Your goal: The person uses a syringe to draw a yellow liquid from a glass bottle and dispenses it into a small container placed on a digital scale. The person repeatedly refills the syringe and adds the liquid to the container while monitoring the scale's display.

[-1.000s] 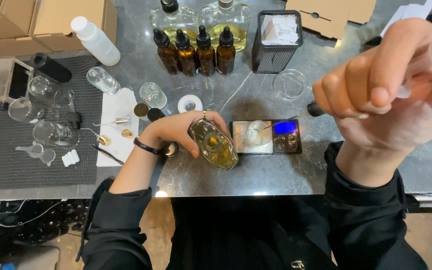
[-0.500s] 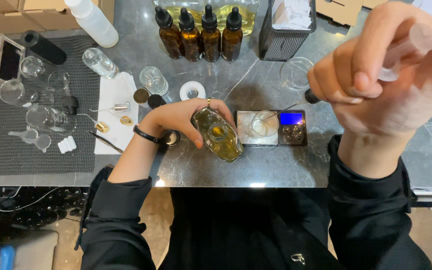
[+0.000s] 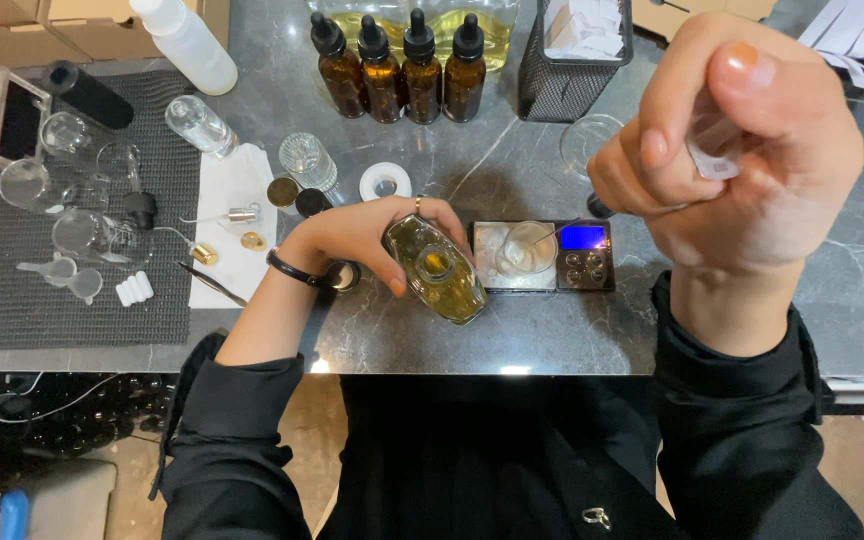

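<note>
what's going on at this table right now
A person in black sleeves is working at a dark stone counter. The left hand grips an open glass bottle of yellowish liquid, tilted toward a small scale with a little glass cup on it. The right hand is raised close to the camera, pinching a small clear tube. Four brown dropper bottles stand in a row behind, and empty glassware sits on a black mat at the left.

Glossy glass bottle (image 3: 439, 270) on polished grey marble countertop (image 3: 542, 335).
</note>
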